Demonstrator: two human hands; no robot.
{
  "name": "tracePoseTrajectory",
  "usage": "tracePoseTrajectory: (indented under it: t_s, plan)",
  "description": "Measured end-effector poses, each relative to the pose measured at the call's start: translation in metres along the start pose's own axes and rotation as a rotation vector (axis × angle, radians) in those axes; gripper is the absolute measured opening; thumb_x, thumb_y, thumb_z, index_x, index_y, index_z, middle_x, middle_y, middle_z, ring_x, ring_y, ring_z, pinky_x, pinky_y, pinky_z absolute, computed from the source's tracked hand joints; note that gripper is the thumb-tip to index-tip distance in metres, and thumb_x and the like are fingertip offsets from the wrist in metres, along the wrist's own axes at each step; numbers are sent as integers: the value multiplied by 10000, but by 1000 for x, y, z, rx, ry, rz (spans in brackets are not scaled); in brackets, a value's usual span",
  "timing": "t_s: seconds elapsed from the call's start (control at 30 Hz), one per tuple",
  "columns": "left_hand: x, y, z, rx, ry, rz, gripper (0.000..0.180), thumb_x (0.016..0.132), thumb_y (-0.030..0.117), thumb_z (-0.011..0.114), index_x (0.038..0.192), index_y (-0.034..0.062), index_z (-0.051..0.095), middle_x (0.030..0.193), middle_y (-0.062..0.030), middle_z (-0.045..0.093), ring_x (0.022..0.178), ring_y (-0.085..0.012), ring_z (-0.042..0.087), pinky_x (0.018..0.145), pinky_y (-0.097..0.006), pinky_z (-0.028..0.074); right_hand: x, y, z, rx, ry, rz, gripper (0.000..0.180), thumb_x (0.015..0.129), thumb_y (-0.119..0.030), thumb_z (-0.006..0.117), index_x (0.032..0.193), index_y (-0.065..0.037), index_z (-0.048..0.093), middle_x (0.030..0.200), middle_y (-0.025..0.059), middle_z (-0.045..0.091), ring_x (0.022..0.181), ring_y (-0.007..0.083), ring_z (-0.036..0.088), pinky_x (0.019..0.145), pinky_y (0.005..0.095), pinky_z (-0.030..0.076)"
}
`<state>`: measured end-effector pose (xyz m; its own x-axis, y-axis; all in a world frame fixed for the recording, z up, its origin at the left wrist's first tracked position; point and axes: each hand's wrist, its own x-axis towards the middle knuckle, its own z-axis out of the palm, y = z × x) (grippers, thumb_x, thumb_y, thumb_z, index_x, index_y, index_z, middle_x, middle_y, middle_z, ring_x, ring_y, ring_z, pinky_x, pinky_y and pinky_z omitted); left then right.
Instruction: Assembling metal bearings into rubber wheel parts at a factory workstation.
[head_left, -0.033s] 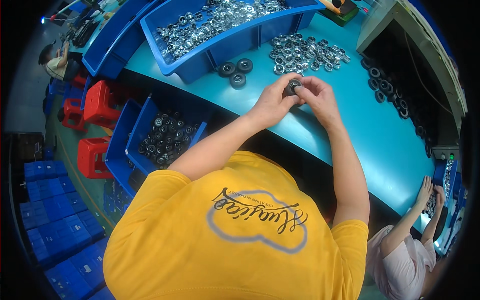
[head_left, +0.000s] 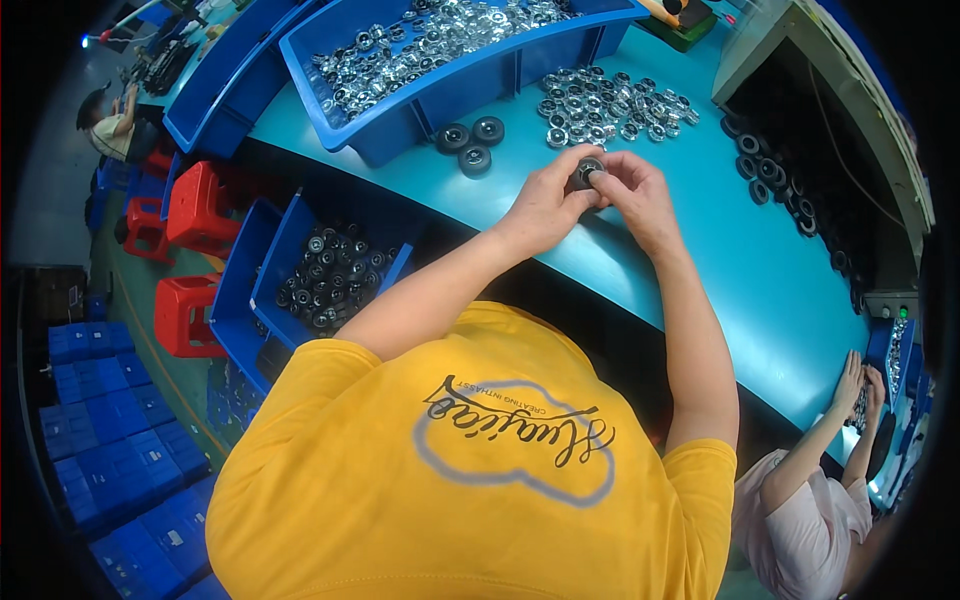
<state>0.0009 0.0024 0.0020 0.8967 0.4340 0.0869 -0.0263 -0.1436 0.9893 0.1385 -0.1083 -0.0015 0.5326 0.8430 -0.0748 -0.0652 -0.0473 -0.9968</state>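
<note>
Both my hands meet over the near part of the turquoise table, closed around one small wheel [head_left: 587,173] with a black tyre and a shiny hub. My left hand [head_left: 550,203] grips it from the left, and the fingers and thumb of my right hand [head_left: 638,195] press on it from the right. Fingers hide part of the wheel. Three black-tyred wheels [head_left: 474,160] lie together left of my hands. Just beyond my hands, many loose silver hubs [head_left: 610,105] are spread on the table [head_left: 700,250].
A blue bin [head_left: 420,115] full of silver hubs stands at the back. Black tyres [head_left: 760,172] line the right side beneath a machine housing [head_left: 770,50]. Lower left, a blue crate [head_left: 262,290] holds finished-looking wheels [head_left: 335,275], near red stools [head_left: 200,205]. A co-worker's hands [head_left: 850,385] show at far right.
</note>
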Motion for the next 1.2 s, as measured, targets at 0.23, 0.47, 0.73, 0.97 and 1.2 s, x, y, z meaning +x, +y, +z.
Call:
tracePoseTrajectory:
  t_s: [0.23,0.47,0.73,0.97,1.2]
  plan:
    - [1,-11,10,189,115,220,454,895,-48,620,1332,68,576,1074,-110,701,951,-182,699,809,-325,557,0,5,-1,12,85,37,154,871,-120,729,958,-20,650,817,37,668,712,97,622,650,244,510]
    - [-2,0,10,259,134,237,451,879,-53,624,1317,50,586,1086,-135,720,970,-211,715,856,-322,555,-1,0,-3,92,45,71,159,875,-118,729,973,-16,656,842,44,670,730,109,632,662,247,527]
    - [0,3,8,96,115,137,429,876,-48,622,1297,32,599,1052,-136,733,935,-197,726,840,-322,563,-1,-2,4,42,121,62,197,869,-127,752,999,-6,668,844,45,675,723,103,633,660,245,531]
    - [-2,-6,14,423,241,332,445,843,-57,643,1273,52,615,1052,-191,720,938,-330,730,794,-375,583,-7,-4,14,-34,194,10,203,870,-131,749,995,7,667,800,41,676,687,90,628,626,247,528]
    - [1,-8,12,126,242,245,414,853,-13,664,1255,58,600,965,-176,721,859,-283,725,757,-350,562,-3,-5,10,177,67,73,248,883,-116,722,1085,13,659,918,58,681,797,112,648,721,266,565]
